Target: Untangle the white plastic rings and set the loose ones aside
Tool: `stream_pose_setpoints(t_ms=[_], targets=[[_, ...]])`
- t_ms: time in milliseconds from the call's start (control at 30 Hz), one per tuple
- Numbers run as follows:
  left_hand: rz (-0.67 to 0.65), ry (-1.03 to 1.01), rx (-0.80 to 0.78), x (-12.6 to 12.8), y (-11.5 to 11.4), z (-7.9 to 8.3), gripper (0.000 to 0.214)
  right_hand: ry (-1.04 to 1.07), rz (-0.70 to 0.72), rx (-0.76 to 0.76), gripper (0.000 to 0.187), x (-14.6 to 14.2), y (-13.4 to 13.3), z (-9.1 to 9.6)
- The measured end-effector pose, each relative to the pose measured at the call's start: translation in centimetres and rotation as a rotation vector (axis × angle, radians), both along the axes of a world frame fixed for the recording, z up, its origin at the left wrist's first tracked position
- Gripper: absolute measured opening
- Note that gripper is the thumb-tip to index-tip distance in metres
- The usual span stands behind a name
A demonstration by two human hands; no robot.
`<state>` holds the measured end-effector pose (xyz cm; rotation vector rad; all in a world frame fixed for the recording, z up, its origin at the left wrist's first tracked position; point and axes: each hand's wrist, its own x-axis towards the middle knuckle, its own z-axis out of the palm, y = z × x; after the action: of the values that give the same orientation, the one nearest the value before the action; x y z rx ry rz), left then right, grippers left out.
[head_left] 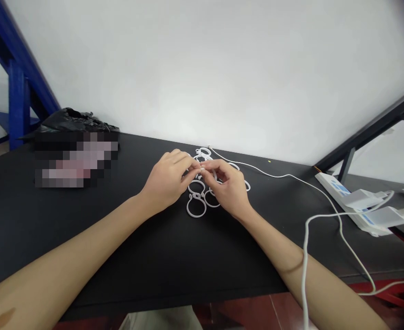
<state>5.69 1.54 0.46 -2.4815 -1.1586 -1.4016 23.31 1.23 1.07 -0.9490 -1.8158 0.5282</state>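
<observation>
Several white plastic rings (196, 205) lie in a small cluster on the black table (154, 247), some linked together. My left hand (169, 178) and my right hand (227, 185) meet over the cluster, fingertips pinched together on one white ring (202, 169) held just above the others. Both hands have their fingers curled. More rings show behind the fingers near the wall, partly hidden by my hands.
A thin white cable (274, 174) runs from the rings to the right toward a white power strip (356, 206) with adapters plugged in. Another white cable (305, 256) crosses my right forearm. A black plastic bag (74, 121) sits at the back left beside a blue metal frame (16, 101).
</observation>
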Motion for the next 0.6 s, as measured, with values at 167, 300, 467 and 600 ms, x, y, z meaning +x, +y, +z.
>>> stream_pose_setpoints(t_ms=[167, 300, 467, 600], targets=[[-0.034, -0.069, -0.151, 0.0, -0.2, 0.6, 0.011, -0.016, -0.026, -0.042, 0.014, 0.0, 0.0, 0.0], [-0.050, -0.147, -0.322, -0.1, -0.4, 1.1, 0.010, 0.047, 0.071, -0.166, 0.034, 0.1, 0.1, -0.2], [-0.028, -0.197, -0.447, -0.5, 0.0, 1.3, 0.011, -0.008, 0.063, -0.195, 0.046, 0.2, 0.2, -0.4], [0.239, -0.310, -0.466, -2.3, 1.6, 1.0, 0.013, -0.244, -0.079, -0.025, 0.027, 0.4, 0.1, -0.2]])
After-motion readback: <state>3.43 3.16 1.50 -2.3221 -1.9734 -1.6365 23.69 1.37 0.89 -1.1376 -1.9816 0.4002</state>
